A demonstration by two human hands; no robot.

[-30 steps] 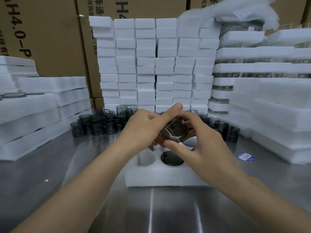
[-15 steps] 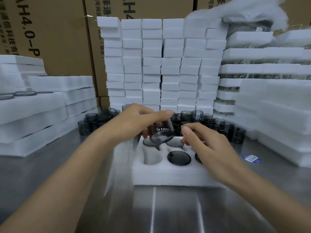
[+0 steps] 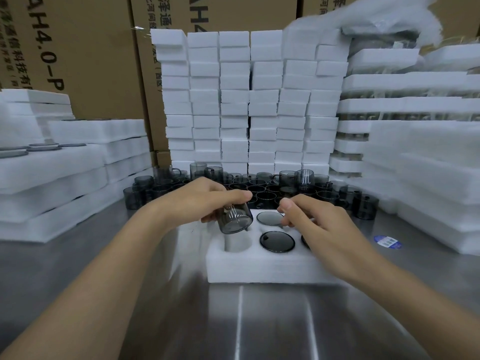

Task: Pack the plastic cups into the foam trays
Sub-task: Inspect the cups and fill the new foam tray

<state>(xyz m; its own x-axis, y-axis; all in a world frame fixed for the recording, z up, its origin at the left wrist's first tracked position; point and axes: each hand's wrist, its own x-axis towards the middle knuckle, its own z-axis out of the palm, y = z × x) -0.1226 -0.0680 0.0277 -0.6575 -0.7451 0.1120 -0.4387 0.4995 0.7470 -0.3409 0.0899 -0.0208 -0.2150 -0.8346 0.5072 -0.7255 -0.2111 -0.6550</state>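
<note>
A white foam tray with round pockets lies on the steel table in front of me. Dark cups fill its middle pockets: one near, one far. The near left pocket is empty. My left hand grips a smoky grey plastic cup, tilted with its base towards me, over the tray's far left part. My right hand hovers over the tray's right side with loosely curled fingers, holding nothing, and hides the pockets below it.
Several loose grey cups stand crowded behind the tray. Stacks of white foam blocks rise behind them, with foam trays piled left and right. A blue sticker lies on the table at right. Cardboard boxes stand at the back.
My right hand let go of the cup and drew away to the right. My left hand carried the cup left and down towards the tray's left pockets.
</note>
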